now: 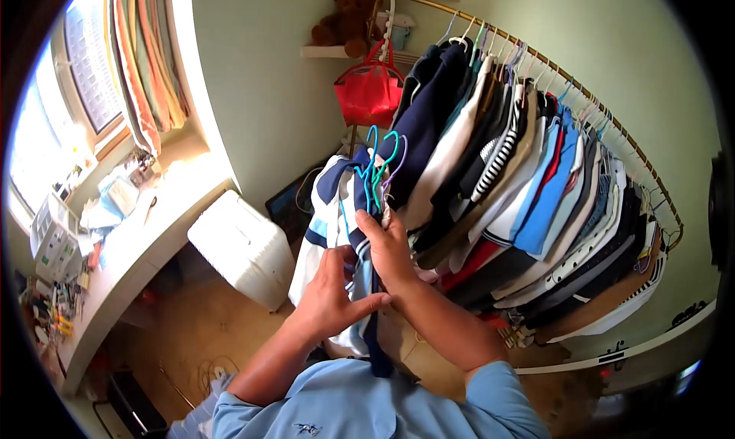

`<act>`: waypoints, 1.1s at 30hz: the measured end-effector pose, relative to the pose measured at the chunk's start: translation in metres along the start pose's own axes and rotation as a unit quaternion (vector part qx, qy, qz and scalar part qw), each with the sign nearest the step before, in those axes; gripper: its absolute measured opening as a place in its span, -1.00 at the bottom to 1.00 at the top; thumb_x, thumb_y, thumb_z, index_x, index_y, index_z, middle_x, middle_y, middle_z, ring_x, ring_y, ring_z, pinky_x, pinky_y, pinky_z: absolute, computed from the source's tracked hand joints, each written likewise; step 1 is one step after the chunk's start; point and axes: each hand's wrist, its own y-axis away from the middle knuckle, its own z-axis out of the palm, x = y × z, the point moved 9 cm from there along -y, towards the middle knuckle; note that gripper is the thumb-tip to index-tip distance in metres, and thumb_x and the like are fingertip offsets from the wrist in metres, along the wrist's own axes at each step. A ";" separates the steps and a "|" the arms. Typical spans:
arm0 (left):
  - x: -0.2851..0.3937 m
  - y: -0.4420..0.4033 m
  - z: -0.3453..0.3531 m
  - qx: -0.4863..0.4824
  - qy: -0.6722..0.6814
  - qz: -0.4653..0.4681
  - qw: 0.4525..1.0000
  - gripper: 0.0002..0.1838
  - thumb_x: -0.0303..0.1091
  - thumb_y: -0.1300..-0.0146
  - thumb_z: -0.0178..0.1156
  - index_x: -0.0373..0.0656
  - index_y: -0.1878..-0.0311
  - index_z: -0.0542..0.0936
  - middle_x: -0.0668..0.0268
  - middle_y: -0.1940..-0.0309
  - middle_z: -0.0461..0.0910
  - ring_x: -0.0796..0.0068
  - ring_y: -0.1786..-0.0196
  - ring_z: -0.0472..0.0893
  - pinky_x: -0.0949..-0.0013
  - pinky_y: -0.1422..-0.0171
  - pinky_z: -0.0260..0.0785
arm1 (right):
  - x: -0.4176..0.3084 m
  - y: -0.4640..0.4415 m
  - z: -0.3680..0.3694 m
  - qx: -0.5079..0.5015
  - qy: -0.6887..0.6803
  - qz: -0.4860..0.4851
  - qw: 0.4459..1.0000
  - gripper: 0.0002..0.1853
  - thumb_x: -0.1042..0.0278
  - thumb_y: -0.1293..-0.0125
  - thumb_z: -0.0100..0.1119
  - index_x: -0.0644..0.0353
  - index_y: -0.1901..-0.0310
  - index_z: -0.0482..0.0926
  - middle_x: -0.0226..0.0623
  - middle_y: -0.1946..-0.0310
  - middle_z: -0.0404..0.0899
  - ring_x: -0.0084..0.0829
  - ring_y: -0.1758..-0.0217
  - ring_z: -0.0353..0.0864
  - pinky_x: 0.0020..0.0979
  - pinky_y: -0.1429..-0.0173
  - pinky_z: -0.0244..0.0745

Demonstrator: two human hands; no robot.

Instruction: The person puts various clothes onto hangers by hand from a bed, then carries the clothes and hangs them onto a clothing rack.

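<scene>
In front of my chest is a bunch of garments in white, navy and light blue, on blue, teal and purple hangers. My right hand is closed around the bunch just below the hanger hooks, its thumb pointing up. Lower down, my left hand rests against the hanging fabric. Its thumb sticks out to the right and its fingers lie apart along the cloth; the fingertips are partly hidden.
A curved rail packed with hanging clothes runs along the right. A red handbag hangs at its left end. A white suitcase stands on the floor, near a cluttered desk under the window. A teddy bear sits on a shelf.
</scene>
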 end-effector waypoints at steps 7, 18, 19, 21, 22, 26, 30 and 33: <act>-0.074 -0.098 -0.076 -0.017 0.055 -0.076 0.995 -0.43 -0.37 -0.05 0.25 -0.27 -0.18 0.42 -0.07 0.07 0.56 -0.04 0.02 0.63 0.14 0.00 0.52 | 0.027 -0.116 0.051 -0.009 -0.035 -0.064 0.997 -0.82 0.34 -0.39 0.28 0.16 0.13 0.49 -0.55 0.29 0.50 -0.69 0.26 0.43 -0.54 0.14 0.41; -0.101 -0.246 -0.088 -0.029 0.178 -0.053 0.982 -0.54 -0.43 -0.27 0.28 -0.29 -0.21 0.46 0.36 0.12 0.53 0.60 0.09 0.48 0.45 -0.01 0.38 | 0.027 -0.277 0.033 -0.043 -0.009 -0.031 0.999 -0.89 0.37 -0.38 0.28 0.09 0.20 0.51 -0.58 0.33 0.54 -0.70 0.29 0.51 -0.55 0.17 0.46; -0.102 -0.260 -0.087 -0.034 0.220 -0.047 0.974 -0.55 -0.42 -0.29 0.28 -0.30 -0.22 0.46 0.36 0.11 0.53 0.60 0.07 0.48 0.46 -0.03 0.36 | 0.024 -0.292 0.031 -0.052 -0.013 -0.041 0.998 -0.90 0.37 -0.37 0.28 0.08 0.23 0.53 -0.56 0.35 0.56 -0.68 0.32 0.53 -0.54 0.19 0.47; -0.108 -0.286 -0.081 -0.047 0.304 -0.037 0.951 -0.56 -0.39 -0.33 0.27 -0.33 -0.22 0.46 0.37 0.09 0.54 0.60 0.04 0.48 0.48 -0.08 0.34 | 0.026 -0.316 0.020 -0.033 -0.018 -0.034 0.999 -0.90 0.37 -0.37 0.28 0.09 0.24 0.53 -0.55 0.36 0.58 -0.68 0.33 0.54 -0.54 0.20 0.48; -0.111 -0.301 -0.079 -0.056 0.318 -0.027 0.946 -0.59 -0.39 -0.34 0.26 -0.33 -0.20 0.47 0.39 0.12 0.53 0.63 0.08 0.47 0.48 -0.04 0.35 | 0.025 -0.328 0.015 -0.022 -0.020 -0.033 0.999 -0.91 0.37 -0.37 0.28 0.09 0.25 0.53 -0.54 0.36 0.58 -0.68 0.33 0.55 -0.54 0.21 0.48; -0.128 -0.357 -0.066 -0.122 0.381 -0.009 0.916 -0.59 -0.33 -0.40 0.22 -0.35 -0.22 0.48 0.33 0.01 0.58 0.60 -0.03 0.50 0.47 -0.18 0.34 | 0.001 -0.355 -0.006 0.006 -0.031 -0.078 0.996 -0.90 0.36 -0.41 0.25 0.10 0.20 0.51 -0.54 0.37 0.57 -0.68 0.35 0.55 -0.55 0.24 0.50; -0.118 -0.411 -0.052 -0.173 0.463 0.001 0.869 -0.65 -0.37 -0.42 0.15 -0.33 -0.19 0.50 0.30 0.05 0.63 0.56 0.03 0.58 0.44 -0.15 0.41 | -0.028 -0.387 -0.027 0.056 0.015 -0.105 0.993 -0.87 0.33 -0.41 0.24 0.12 0.25 0.49 -0.58 0.40 0.51 -0.71 0.37 0.46 -0.55 0.27 0.42; -0.097 -0.449 -0.051 -0.179 0.511 0.027 0.840 -0.68 -0.40 -0.43 0.12 -0.33 -0.16 0.50 0.26 0.04 0.65 0.53 0.03 0.62 0.42 -0.19 0.43 | -0.050 -0.419 -0.045 0.091 0.057 -0.130 0.986 -0.87 0.28 -0.41 0.25 0.10 0.22 0.53 -0.54 0.39 0.56 -0.66 0.39 0.55 -0.53 0.29 0.53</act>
